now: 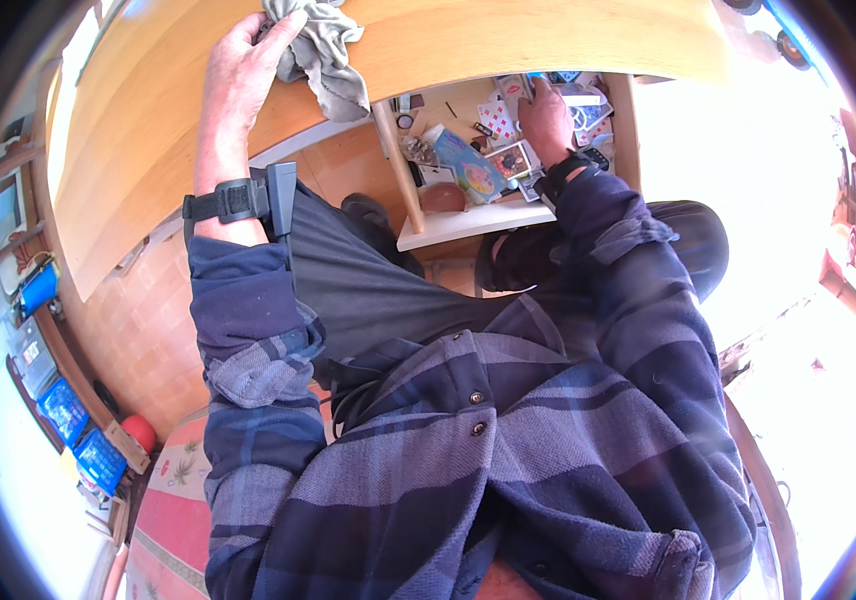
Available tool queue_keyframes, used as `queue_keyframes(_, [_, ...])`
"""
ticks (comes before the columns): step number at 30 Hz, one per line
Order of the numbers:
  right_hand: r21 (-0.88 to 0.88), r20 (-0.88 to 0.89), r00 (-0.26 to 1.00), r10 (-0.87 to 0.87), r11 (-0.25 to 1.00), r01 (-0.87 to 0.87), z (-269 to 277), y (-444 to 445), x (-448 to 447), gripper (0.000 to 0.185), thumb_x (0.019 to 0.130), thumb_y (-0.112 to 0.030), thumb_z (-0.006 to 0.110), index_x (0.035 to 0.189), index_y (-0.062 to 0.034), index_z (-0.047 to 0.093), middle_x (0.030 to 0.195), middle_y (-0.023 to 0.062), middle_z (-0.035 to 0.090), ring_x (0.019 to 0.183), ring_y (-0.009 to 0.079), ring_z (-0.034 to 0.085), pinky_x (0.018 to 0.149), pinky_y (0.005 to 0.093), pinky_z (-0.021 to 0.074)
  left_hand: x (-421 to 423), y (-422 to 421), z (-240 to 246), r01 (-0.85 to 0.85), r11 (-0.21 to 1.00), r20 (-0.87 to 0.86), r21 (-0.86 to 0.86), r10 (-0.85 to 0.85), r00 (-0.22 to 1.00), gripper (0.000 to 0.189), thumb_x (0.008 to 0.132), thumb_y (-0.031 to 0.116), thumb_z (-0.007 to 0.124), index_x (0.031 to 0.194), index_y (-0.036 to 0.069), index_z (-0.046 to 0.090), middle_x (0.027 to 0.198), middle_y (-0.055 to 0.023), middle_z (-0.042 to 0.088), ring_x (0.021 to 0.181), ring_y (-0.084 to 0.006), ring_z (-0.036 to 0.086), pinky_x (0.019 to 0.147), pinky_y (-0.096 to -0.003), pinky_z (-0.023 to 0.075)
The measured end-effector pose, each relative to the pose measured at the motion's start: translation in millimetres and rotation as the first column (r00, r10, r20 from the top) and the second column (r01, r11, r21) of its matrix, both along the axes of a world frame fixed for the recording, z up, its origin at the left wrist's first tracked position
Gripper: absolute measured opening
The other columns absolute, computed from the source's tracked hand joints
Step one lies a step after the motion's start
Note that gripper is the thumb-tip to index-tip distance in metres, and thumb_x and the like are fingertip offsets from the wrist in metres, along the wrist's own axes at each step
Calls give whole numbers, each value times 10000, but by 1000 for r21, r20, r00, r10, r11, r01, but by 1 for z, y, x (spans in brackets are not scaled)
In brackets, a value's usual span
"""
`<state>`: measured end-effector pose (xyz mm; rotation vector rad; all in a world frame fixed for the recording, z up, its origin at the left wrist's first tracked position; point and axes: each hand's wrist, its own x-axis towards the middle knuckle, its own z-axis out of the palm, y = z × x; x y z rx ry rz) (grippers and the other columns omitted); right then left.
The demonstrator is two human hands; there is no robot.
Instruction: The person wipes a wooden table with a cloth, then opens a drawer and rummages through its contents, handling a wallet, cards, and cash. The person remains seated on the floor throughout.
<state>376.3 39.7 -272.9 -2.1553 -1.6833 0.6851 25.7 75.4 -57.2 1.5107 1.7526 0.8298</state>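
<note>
A crumpled grey cloth [323, 56] is pinched in my left hand [244, 75], over the light wooden desk top [510, 37]. Part of the cloth hangs past the desk's front edge. Below that edge a drawer [477, 234] is pulled out, and my right hand [548, 124] reaches into its back right part. The right fingertips are among playing cards and small packets, and I cannot tell whether they grip anything. Beside that hand lie a red-suited playing card [497, 122], a picture card [510, 161] and a light-blue illustrated packet [473, 169].
A round brown object [443, 198] lies at the drawer's front, with a clear bag of small items [419, 150] behind it. My knees flank the drawer. At far left, blue containers [64, 405] stand near a red ball [138, 433]. Bright glare washes out the right side.
</note>
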Motion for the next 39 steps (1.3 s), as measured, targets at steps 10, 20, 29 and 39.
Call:
queue_keyframes(10, [146, 99, 744, 661, 730, -668, 5, -24, -106, 398, 981, -250, 541, 1365, -158, 591, 1366, 211, 560, 1295, 395, 517, 1051, 512, 433, 19, -10, 20, 1, 998, 68, 66, -6, 998, 361, 937, 327, 681, 1043, -18, 705, 891, -77, 713, 811, -145, 637, 730, -313, 496])
queue_keyframes(20, [55, -91, 716, 692, 722, -690, -29, -3, -112, 411, 982, -349, 546, 1316, -130, 641, 1332, 181, 632, 1229, 376, 596, 1035, 447, 468, 21, -10, 23, 17, 997, 37, 77, -20, 999, 353, 949, 315, 680, 1074, -14, 702, 926, -68, 717, 837, -121, 628, 761, -300, 499])
queue_keyframes(29, [-383, -879, 382, -286, 900, -207, -15, -34, -12, 211, 979, -64, 615, 1158, 17, 691, 1039, 100, 716, 999, 195, 694, 873, 308, 555, 9, -3, 3, 14, 998, 32, 68, -17, 999, 472, 919, 425, 702, 1115, -4, 707, 952, -38, 707, 887, -117, 616, 829, -292, 478])
queue_keyframes(39, [-392, -917, 174, -359, 891, -229, 3, -37, 3, 78, 965, -1, 611, 1023, -38, 646, 975, 103, 702, 961, 227, 707, 863, 336, 581, -2, 2, -6, 38, 999, 6, 21, -39, 999, 501, 914, 455, 714, 1137, 6, 712, 974, -19, 699, 911, -106, 594, 851, -275, 464])
